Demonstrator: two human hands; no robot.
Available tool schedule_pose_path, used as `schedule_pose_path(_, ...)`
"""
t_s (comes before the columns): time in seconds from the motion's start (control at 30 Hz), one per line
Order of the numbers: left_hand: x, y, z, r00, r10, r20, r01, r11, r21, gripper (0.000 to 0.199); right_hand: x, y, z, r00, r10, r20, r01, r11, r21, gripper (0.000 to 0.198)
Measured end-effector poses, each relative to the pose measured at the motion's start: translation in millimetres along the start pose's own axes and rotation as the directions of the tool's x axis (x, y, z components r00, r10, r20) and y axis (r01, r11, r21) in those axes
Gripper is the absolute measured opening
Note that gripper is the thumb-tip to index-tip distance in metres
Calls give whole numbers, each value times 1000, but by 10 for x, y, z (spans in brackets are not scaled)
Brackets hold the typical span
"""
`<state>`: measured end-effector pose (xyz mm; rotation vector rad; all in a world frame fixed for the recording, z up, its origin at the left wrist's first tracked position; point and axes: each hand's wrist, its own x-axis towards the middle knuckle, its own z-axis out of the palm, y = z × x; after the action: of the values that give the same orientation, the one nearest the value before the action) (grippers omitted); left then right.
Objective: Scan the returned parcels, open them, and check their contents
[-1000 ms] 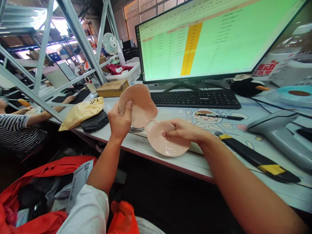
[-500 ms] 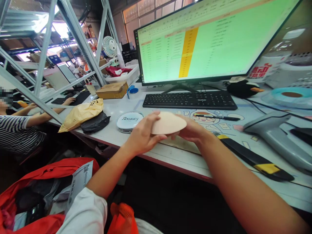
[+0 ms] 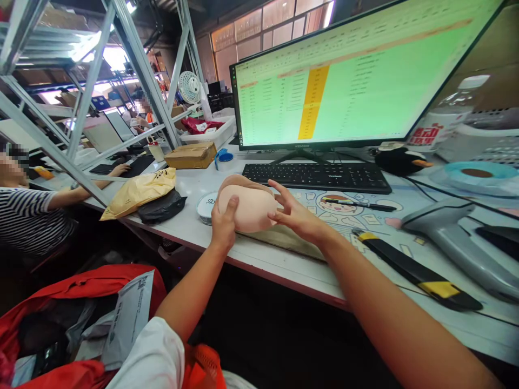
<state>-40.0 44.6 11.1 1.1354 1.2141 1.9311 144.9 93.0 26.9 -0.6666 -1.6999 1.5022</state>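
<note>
Look at the bare left grip [image 3: 224, 226]: its fingers vanish behind the smooth beige moulded cups [image 3: 252, 209]! They mask part of the round white lettered case [image 3: 205, 206]. The wide black-framed monitor [image 3: 365, 86], clipped up top, shows text too tiny to read; the red fabric bag [image 3: 81, 286] runs out at left!

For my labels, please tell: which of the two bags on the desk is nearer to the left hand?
The black bag is nearer to the left hand, which holds the beige cups; the larger yellow bag lies farther left.
</note>
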Motion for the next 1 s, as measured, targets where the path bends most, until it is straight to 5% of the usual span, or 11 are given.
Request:
schedule_pose_path(0.13,-124,-35,68,998,-67,12,67,998,-5,67,-24,4,76,1000,-10,29,9,999,37,118)
schedule_pose_path(0.27,43,139,-259,979,85,186,-143,936,322,72,25,16,-109,963,78,-258,-52,993,105,104)
schedule_pose_path(0.37,358,202,-684,926,218,308,-375,621,688,77,87,47,-305,879,135,-458,-89,989,122,80)
schedule_pose_path(0.43,558,146,-940,902,73,426,-418,395,818,100,116,72,-386,854,180,-489,-138,983,121,67)
schedule_pose_path(0.5,694,24,-1125,866,-96,491,-444,304,843,110,131,90,-413,853,220,-474,-182,975,125,61)
schedule_pose_path(0.57,756,-118,-1231,840,-114,531,-476,316,821,103,133,95,-400,858,251,-447,-214,968,134,60)
schedule_pose_path(0.77,693,-296,-1253,842,85,534,-525,364,770,71,137,118,-344,868,245,-433,-193,968,160,60)
schedule_pose_path(1.0,329,-226,-829,803,105,586,-562,459,688,79,210,308,-219,880,100,-464,-164,981,-100,61)
